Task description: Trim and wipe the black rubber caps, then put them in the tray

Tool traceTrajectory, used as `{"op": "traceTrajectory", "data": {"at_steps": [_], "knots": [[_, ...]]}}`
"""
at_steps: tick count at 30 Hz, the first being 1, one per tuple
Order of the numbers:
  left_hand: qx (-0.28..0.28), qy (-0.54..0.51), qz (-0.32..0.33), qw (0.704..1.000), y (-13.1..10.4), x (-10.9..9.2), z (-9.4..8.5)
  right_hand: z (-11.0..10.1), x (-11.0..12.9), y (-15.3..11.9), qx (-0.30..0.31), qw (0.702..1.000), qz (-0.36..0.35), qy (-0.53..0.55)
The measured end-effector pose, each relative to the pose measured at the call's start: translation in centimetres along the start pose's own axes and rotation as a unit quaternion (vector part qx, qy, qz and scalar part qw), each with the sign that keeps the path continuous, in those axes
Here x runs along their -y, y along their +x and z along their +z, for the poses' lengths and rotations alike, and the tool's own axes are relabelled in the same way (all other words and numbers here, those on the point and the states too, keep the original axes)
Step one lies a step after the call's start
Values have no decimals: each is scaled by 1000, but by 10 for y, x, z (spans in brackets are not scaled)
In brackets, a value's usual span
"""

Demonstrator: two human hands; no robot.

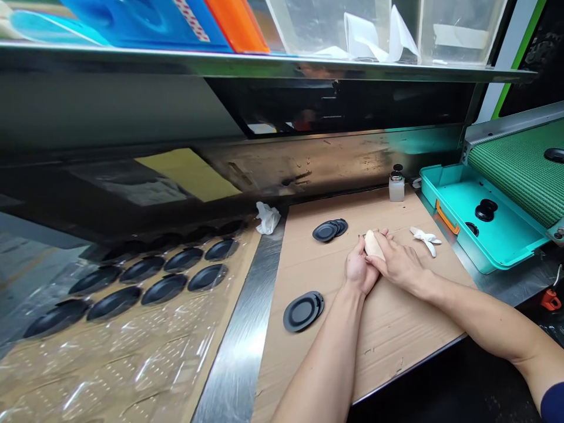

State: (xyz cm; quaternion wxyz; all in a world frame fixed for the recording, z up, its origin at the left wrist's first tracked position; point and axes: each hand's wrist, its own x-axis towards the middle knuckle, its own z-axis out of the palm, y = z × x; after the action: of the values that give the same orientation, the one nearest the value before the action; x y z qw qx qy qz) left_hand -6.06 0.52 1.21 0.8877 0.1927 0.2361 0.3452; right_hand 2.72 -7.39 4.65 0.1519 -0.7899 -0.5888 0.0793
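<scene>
Presently, the left hand (361, 271) and right hand (399, 264) grasp a pale rounded piece (374, 247) between their fingers, above a cardboard sheet (315, 252). Left of the fingers: black discs (303, 311). Beyond: bottle (397, 189), metal panel (273, 164), shelf (264, 66) higher up. Right: teal tray (506, 235), then green conveyor belt (522, 158).

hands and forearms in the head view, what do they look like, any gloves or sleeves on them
The left hand and the right hand wear no gloves, and no watch or band shows on either wrist. Both forearms are uncovered; a dark navy sleeve shows on the right arm at the picture's edge. Rings can't be ruled out, as some fingers are hidden.
</scene>
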Motion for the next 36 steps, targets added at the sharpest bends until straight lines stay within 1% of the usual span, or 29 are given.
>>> {"op": "traceTrajectory", "data": {"at_steps": [4, 5, 8, 11, 17, 21, 22, 25, 26, 28, 31, 36], "knots": [[-21, -23, 21, 999, 0, 0, -1, -2, 2, 3, 7, 998, 46, -31], [-27, -25, 19, 999, 0, 0, -2, 0, 1, 3, 5, 999, 43, -32], [-35, -22, -3, 999, 0, -1, -2, 7, 0, 0, 9, 1000, -7, -23], [-43, -27, 10, 999, 2, -2, -3, 12, -2, 1, 15, 1000, -25, -11], [-22, -6, 29, 999, 5, 2, -2, 0, -12, 9, -36, 999, 36, -6], [-10, -1, 4, 1000, 3, 2, -3, -2, -10, 6, -10, 1000, 5, 1], [-10, -1, 6, 1000, 3, 2, -3, -3, -9, 6, -8, 1000, 8, 0], [-19, 8, 19, 1000, 3, 2, -2, -6, -7, 10, -32, 998, 53, -6], [-24, 13, 21, 999, 3, 2, -2, -7, -7, 11, -41, 997, 60, -5], [-25, 21, 19, 999, 3, 3, -1, -6, -8, 12, -45, 998, 51, -4], [-23, 34, 16, 999, 3, 4, -1, -4, -15, 15, -42, 998, 44, -10], [-16, 43, 6, 999, 1, -3, -3, -7, -36, 22, -89, 992, 87, 13]]}}
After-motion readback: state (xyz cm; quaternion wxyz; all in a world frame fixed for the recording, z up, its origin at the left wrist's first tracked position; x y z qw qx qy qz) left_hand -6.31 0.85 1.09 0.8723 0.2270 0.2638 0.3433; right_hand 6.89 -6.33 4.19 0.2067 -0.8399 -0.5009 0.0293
